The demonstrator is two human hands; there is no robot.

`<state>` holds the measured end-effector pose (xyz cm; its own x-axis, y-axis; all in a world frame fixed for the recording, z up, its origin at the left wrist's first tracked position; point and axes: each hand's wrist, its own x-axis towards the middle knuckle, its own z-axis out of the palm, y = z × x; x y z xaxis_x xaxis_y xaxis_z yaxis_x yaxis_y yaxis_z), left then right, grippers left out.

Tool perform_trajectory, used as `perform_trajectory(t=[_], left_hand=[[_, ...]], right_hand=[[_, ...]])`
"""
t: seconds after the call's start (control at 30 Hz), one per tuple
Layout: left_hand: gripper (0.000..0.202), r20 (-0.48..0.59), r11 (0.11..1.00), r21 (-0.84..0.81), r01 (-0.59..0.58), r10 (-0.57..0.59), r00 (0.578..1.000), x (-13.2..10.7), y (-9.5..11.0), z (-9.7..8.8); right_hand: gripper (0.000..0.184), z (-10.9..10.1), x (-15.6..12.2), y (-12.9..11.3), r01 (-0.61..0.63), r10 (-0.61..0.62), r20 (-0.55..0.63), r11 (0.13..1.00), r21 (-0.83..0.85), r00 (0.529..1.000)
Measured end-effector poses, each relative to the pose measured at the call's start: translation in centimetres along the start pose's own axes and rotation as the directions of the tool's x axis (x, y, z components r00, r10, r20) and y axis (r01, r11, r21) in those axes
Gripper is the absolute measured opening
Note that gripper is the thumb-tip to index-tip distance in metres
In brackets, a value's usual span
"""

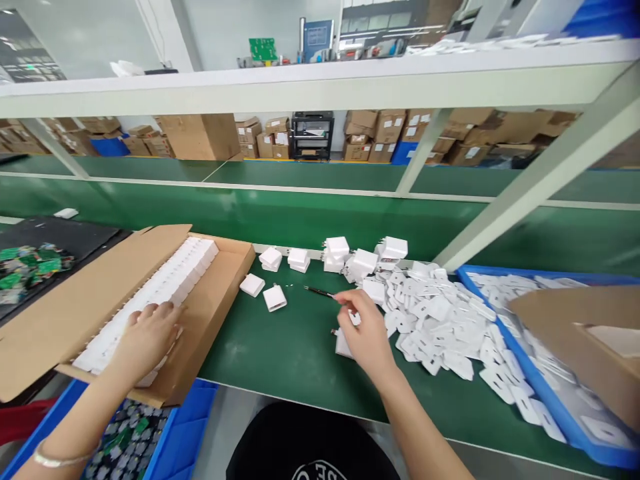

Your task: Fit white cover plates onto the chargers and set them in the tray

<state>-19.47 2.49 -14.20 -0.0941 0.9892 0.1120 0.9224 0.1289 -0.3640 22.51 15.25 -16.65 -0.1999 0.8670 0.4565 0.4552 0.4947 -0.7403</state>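
My left hand [150, 330] rests, fingers curled, on the rows of white charger housings [165, 280] packed in an open cardboard box [220, 300] at the left. My right hand [367, 333] reaches over the green bench, fingers bent near a small white part, with a white housing [343, 347] lying under its palm. Black tweezers [319, 291] lie just beyond its fingertips. A heap of flat white cover plates [440, 320] spreads to the right of that hand. Several loose white housings [360, 260] sit at the back of the mat.
A blue tray [555, 407] with more white plates and a brown cardboard piece [590, 333] stands at the right. A blue bin of small circuit boards [127, 440] sits below the box. Green boards [30, 263] lie on a black mat far left. A shelf beam crosses overhead.
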Motion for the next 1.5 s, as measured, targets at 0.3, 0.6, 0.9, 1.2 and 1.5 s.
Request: perform_trajectory(t=[0.3, 0.6, 0.9, 1.2, 1.5], left_hand=[[0.043, -0.195, 0.919, -0.395, -0.016, -0.066, 0.979, 3.2, 16.4, -4.3], [0.059, 0.108, 0.856, -0.513, -0.062, 0.136, 0.985, 7.8, 19.6, -1.4], [0.054, 0.167, 0.44, -0.897, 0.051, 0.23, 0.959, 3.7, 15.9, -1.5], [0.063, 0.134, -0.146, -0.967, 0.209, 0.408, 0.903, 0.2, 18.4, -5.3], [0.052, 0.089, -0.177, -0.968, 0.176, 0.415, 0.906, -0.3, 19.9, -7.7]], right_hand=[[0.047, -7.2, -6.2, 10.8, 0.37, -0.233, 0.301, 0.734, -0.569, 0.925], [0.026, -8.0, -7.7, 9.5, 0.395, -0.256, 0.347, 0.813, -0.427, 0.902], [0.023, -8.0, -8.9, 8.6, 0.303, -0.252, 0.187, 0.891, -0.338, 0.949], [0.04, -6.0, -7.0, -0.7, 0.201, -0.204, 0.034, 0.977, 0.074, 0.978], [0.039, -1.4, -5.9, -6.0, 0.176, -0.241, 0.167, 0.928, 0.328, 0.956]])
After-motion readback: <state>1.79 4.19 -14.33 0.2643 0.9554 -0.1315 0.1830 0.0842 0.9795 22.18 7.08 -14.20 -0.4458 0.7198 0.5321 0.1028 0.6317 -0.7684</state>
